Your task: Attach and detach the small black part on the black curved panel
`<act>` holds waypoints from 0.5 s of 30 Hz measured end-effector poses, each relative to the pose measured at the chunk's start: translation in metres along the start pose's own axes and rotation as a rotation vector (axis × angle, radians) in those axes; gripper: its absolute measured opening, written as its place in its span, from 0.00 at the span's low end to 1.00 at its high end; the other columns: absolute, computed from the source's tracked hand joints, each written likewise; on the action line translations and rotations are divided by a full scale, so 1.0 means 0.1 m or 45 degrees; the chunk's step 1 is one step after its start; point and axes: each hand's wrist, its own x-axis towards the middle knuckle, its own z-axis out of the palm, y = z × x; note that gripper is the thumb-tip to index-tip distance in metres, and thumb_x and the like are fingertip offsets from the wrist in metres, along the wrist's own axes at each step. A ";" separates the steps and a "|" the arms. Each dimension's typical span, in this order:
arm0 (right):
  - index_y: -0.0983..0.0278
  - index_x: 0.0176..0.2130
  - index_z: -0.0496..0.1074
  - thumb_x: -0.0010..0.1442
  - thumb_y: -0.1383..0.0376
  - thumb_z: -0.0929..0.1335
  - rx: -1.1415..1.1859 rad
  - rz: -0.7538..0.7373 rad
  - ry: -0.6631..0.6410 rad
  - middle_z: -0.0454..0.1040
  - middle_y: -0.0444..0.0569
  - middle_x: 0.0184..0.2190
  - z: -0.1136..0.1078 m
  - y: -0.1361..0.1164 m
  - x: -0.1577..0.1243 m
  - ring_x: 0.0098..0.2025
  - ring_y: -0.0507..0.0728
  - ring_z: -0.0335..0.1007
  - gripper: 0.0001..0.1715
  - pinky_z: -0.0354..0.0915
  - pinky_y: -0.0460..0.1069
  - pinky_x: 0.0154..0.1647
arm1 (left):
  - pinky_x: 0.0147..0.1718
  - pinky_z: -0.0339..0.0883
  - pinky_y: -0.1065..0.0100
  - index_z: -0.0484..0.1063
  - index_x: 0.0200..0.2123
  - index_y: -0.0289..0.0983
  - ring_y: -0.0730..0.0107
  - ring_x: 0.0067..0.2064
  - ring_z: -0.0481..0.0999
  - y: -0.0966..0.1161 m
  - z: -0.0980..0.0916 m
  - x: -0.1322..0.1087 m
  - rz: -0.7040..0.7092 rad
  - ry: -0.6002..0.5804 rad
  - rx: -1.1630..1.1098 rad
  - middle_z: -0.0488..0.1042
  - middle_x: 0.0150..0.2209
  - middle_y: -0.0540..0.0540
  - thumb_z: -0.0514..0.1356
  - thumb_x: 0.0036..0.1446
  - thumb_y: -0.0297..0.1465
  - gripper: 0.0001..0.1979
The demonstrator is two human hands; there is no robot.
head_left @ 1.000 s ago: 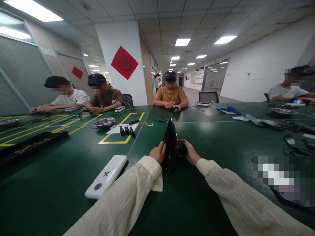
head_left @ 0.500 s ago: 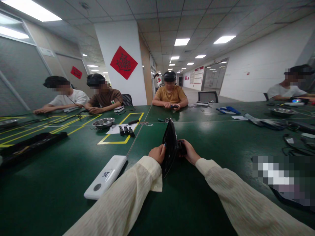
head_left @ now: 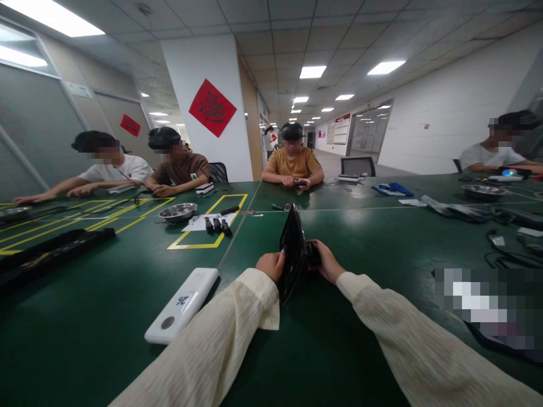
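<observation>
A thin black panel with a glossy rim (head_left: 292,265) stands nearly edge-on over the table in front of me; its exact kind is not clear. My left hand (head_left: 271,265) grips its left face, thumb lying on the surface and fingers partly hidden. On the other side, my right hand (head_left: 327,262) is closed around a small black blocky part (head_left: 313,254) at the panel's right face. Whether that part is fixed to the panel or only pressed against it, I cannot tell. Left of my left forearm lies a white power bank marked 26 (head_left: 182,305).
Three black cylindrical parts (head_left: 218,225) lie by a white sheet (head_left: 195,224) inside a yellow tape outline, near a metal bowl (head_left: 178,212). A long black tray (head_left: 55,254) is at left. Cables (head_left: 509,249) and a pixelated object (head_left: 487,311) are at right. Several people sit around the table.
My hands and the black panel hold nearly the same place. At the far left, a person in white has stretched an arm further left along the table.
</observation>
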 end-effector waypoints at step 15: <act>0.62 0.39 0.63 0.52 0.59 0.59 -0.009 0.005 0.012 0.67 0.42 0.22 0.00 0.00 0.00 0.16 0.51 0.62 0.14 0.55 0.44 0.11 | 0.37 0.60 0.69 0.60 0.50 0.40 0.63 0.44 0.73 -0.02 0.04 -0.01 -0.084 0.075 0.024 0.74 0.41 0.43 0.38 0.62 0.39 0.19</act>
